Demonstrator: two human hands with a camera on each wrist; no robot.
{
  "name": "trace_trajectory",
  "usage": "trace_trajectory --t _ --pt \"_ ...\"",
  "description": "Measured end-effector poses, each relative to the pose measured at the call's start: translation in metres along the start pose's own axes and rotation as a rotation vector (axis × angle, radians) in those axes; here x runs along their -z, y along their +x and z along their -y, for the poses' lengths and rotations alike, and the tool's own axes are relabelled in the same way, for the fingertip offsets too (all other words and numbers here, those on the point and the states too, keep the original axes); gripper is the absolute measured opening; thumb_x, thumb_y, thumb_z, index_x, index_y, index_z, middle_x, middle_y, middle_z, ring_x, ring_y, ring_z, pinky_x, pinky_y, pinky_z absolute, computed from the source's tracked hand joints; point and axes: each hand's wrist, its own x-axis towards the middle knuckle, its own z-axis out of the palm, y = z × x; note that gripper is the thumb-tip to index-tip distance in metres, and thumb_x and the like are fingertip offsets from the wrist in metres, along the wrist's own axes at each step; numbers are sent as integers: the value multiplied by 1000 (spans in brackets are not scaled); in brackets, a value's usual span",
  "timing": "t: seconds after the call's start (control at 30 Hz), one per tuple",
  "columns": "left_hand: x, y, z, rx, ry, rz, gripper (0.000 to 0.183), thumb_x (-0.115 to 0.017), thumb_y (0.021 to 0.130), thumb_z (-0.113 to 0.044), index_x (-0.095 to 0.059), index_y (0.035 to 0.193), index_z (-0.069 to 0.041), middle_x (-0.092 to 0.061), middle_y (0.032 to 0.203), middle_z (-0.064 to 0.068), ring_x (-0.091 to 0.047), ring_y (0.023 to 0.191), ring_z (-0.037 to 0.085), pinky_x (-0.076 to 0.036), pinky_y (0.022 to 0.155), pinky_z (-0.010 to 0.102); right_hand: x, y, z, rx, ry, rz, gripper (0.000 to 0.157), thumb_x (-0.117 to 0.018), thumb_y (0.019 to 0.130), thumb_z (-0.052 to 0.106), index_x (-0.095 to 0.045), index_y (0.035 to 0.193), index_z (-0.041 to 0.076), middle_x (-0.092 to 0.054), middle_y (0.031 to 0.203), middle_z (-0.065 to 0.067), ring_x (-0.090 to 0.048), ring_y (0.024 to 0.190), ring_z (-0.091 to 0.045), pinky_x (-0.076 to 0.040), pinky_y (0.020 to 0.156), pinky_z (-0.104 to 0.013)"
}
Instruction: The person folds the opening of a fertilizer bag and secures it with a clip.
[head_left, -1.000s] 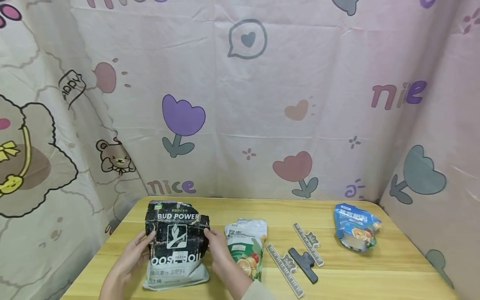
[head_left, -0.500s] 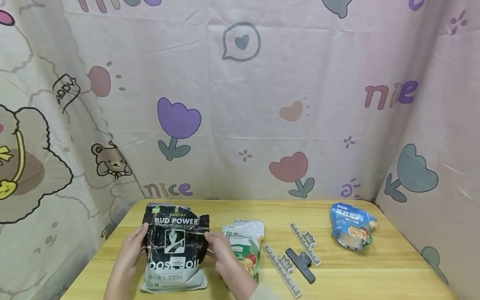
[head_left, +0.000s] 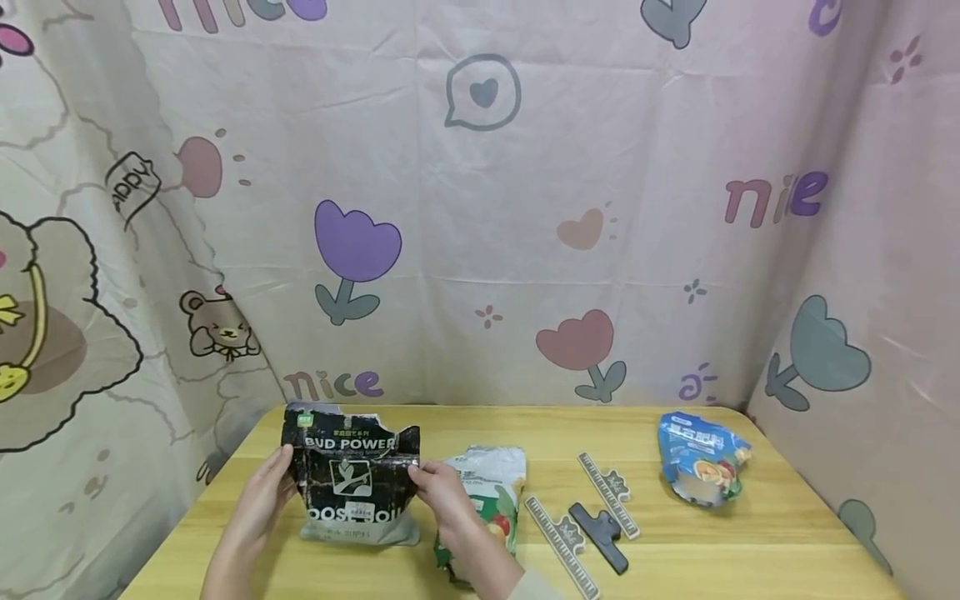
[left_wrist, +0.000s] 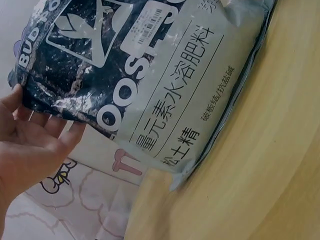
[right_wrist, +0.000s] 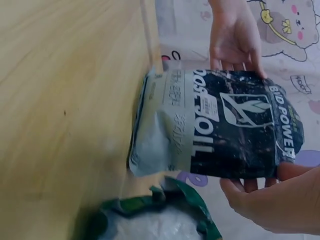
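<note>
A black and grey fertilizer bag [head_left: 352,492] printed BUD POWER stands on its bottom edge at the left of the table, its top edge ragged. My left hand [head_left: 262,496] holds its left side near the top, thumb in front and fingers behind. On the opposite side my right hand [head_left: 450,500] pinches the bag's edge, with the thumb on the front face. In the left wrist view the bag's grey lower part [left_wrist: 175,95] meets the table. The right wrist view has both hands on the bag [right_wrist: 220,125], one at each side.
A white and green fertilizer bag [head_left: 491,479] lies close to the right forearm, partly covered by it. Two white ruler-patterned clips [head_left: 555,537] and a black clip [head_left: 600,533] lie further right. A blue bag [head_left: 705,458] is at the back right. Printed curtains surround the wooden table [head_left: 712,567].
The black and grey bag has been tipped more upright, so its front looks shorter and its bottom edge sits farther back. The left hand has shifted higher on its side.
</note>
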Motion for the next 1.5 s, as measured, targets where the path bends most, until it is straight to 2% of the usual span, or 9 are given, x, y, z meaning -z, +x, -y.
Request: trace_trajectory --t 0.2,0.37,0.5,0.6,0.87,1.07,1.2,1.33,1.5 --pt "5 2 7 -45 -9 -19 74 -31 99 -44 2 143 6 -4 148 25 -11 134 35 -12 106 46 6 -5 9 -20 -95 76 22 -56 92 14 -57 98 -7 -56 112 -14 -47 112 -41 -34 96 -50" --pt "31 31 51 -139 -45 -103 67 -45 95 -44 -28 142 1 -44 131 6 -46 115 8 -35 98 29 7 -11 18 41 -256 73 30 -59 88 15 -54 109 -6 -55 107 -11 -51 105 -34 -40 90 -49" --pt "48 60 88 -140 -70 -181 62 -50 91 -46 -39 139 -8 -46 132 4 -47 114 6 -39 91 18 2 -17 23 199 -445 -46 48 -62 87 16 -45 128 -1 -47 123 -15 -43 114 -36 -39 89 -52" --pt "48 65 94 -126 -75 -209 62 -50 90 -49 -40 139 -11 -41 136 3 -43 117 6 -36 94 20 -5 -21 26 374 -650 -131 45 -62 87 14 -47 129 5 -42 132 -12 -39 120 -33 -37 93 -51" --pt "36 44 68 -186 -136 -181 53 -50 94 -36 -44 134 -1 -55 118 -3 -55 101 4 -42 91 26 -20 -22 20 726 -1088 -119 38 -64 84 12 -55 121 12 -53 123 1 -49 112 -17 -42 91 -32" --pt "45 66 91 -94 -129 -298 65 -58 86 -49 -47 134 -7 -55 118 0 -56 98 4 -44 78 13 -24 -15 4 811 -1266 -105 47 -67 83 14 -52 127 9 -51 127 -2 -49 113 -17 -41 92 -28" --pt "20 35 50 -72 -34 -304 70 -56 89 -45 -33 140 -3 -42 134 16 -48 114 18 -40 92 23 -25 -14 -1 831 -1344 -100 45 -68 81 16 -55 123 8 -57 119 -3 -52 108 -15 -41 91 -27" --pt "-16 -12 -3 -196 172 -315 74 -54 94 -29 -8 146 -3 -16 146 27 -21 128 45 -23 102 52 -25 -15 -3 790 -1390 -65 44 -68 82 19 -55 123 11 -60 112 0 -54 103 -14 -43 88 -27" --pt "-28 -20 -8 -571 593 -370 54 -63 86 -9 -40 134 2 -36 137 24 -25 125 47 -17 100 61 -24 -14 -5 795 -1378 -42 45 -68 82 17 -55 124 11 -61 111 0 -55 101 -13 -44 87 -28"
